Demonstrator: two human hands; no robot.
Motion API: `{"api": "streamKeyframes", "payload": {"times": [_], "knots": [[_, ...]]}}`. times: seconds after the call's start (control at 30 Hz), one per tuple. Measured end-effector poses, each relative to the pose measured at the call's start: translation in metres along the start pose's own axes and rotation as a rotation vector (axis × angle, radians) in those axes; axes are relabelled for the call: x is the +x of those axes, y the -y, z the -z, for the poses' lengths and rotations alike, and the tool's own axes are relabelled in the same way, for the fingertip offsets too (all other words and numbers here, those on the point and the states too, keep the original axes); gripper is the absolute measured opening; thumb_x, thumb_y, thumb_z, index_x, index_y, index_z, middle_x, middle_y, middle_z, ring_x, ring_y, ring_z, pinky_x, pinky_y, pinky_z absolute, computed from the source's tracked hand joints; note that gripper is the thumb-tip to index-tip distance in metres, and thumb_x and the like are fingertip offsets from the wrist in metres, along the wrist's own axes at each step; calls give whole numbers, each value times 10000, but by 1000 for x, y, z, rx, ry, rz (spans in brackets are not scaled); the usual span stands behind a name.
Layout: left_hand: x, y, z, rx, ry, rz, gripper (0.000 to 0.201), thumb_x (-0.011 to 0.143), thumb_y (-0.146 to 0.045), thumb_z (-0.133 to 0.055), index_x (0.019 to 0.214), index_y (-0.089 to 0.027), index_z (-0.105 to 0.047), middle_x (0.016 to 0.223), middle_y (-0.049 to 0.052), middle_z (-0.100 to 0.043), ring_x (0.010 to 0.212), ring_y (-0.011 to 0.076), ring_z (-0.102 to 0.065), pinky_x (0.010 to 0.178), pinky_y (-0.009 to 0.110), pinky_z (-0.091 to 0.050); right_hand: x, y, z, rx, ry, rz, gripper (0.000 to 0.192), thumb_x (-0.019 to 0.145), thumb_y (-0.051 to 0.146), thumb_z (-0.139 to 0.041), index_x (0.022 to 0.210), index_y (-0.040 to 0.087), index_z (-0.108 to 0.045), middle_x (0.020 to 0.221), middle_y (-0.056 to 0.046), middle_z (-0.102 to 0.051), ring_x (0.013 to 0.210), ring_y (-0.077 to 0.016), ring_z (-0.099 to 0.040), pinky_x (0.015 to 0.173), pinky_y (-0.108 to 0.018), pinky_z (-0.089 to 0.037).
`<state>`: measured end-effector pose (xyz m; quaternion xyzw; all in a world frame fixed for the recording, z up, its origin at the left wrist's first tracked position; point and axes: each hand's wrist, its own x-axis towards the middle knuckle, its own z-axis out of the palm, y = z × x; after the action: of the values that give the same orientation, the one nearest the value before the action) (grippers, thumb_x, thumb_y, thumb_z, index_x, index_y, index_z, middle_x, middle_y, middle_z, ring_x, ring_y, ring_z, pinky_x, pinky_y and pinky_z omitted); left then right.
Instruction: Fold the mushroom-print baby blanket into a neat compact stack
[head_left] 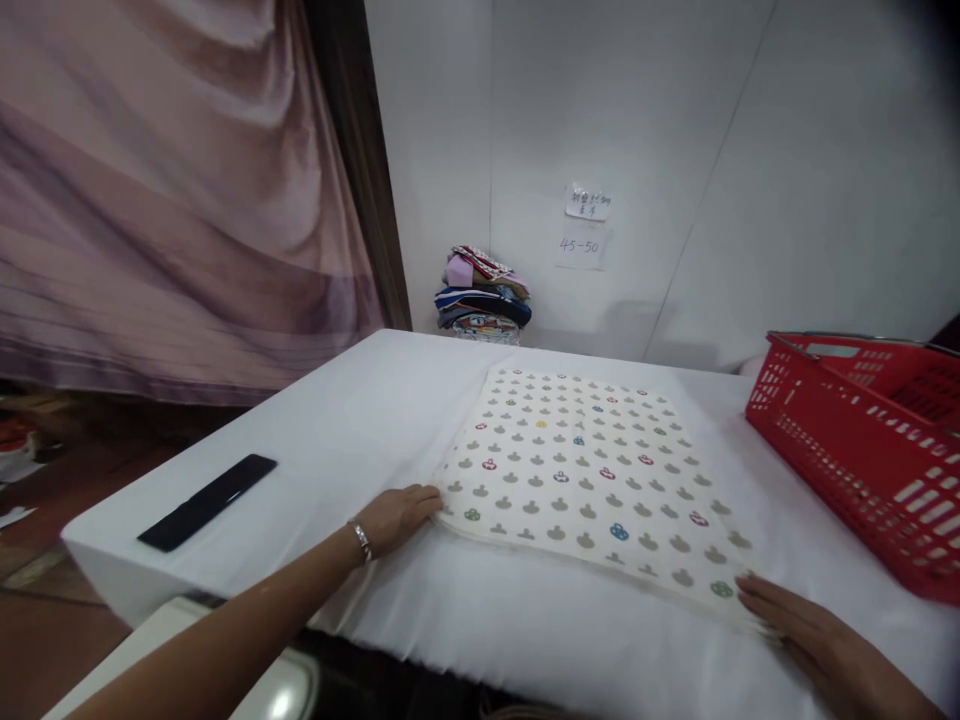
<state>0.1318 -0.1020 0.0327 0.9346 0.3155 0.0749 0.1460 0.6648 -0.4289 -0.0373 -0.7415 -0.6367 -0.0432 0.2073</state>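
Note:
A cream cloth [555, 470] printed with grey mushroom shapes, a few outlined in red, blue, green and yellow, lies spread out on the white-covered table. At its near left corner, my left hand [397, 515], with a silver bracelet at the wrist, pinches the edge. My right hand [810, 625] grips the near right corner, its fingers pressed together over the hem; the thumb is mostly hidden. The near edge runs between the two hands, and the cloth's far part rests flat.
A red plastic basket [862, 450] stands at the right. On the table's left lies a flat black object [208, 502]. Folded fabrics form a stack [486, 295] beyond the far edge, beside a wall with handwritten paper signs [583, 228]. A pink curtain [165, 200] hangs at left.

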Motion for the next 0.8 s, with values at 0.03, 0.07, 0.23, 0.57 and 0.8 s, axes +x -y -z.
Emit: {"api": "streamKeyframes", "payload": {"times": [0.03,0.07,0.23,0.57,0.8], "knots": [[2,1,-1,6,8,4,264,857,-231,-425,1018,-250,-634,1115,61,-626,999,170,-585,881,298,-467,1,0,1,22,67,32,341,798,378,-492,1084,464,-658,1190,56,-638,1094,-202,-595,909,-282,-498],[3,1,-3,20,16,5,269,854,-221,-416,1014,-241,-632,1107,66,-627,994,173,-587,877,303,-470,2,0,2,38,127,59,358,826,359,-466,1126,444,-642,1220,44,-621,1118,-204,-580,933,-296,-483],[6,5,-12,133,22,-29,323,813,-141,-396,1027,-231,-621,1109,72,-626,994,185,-602,869,319,-487,2,7,10,49,203,62,420,906,280,-333,1212,345,-613,1323,19,-546,1223,-184,-494,1031,-294,-374],[5,27,-32,184,-216,-36,314,788,-235,-422,1021,-251,-633,1140,33,-643,988,192,-631,827,280,-521,19,27,15,-87,36,282,363,881,195,-408,1171,220,-625,1185,-106,-642,1097,-200,-599,933,-359,-495],[3,26,-33,201,-249,-53,309,795,-240,-419,1020,-244,-629,1123,27,-648,973,176,-634,811,259,-522,5,28,13,-96,44,267,518,839,109,-403,1323,271,-495,1300,-78,-561,1200,-187,-521,990,-351,-471]]}}
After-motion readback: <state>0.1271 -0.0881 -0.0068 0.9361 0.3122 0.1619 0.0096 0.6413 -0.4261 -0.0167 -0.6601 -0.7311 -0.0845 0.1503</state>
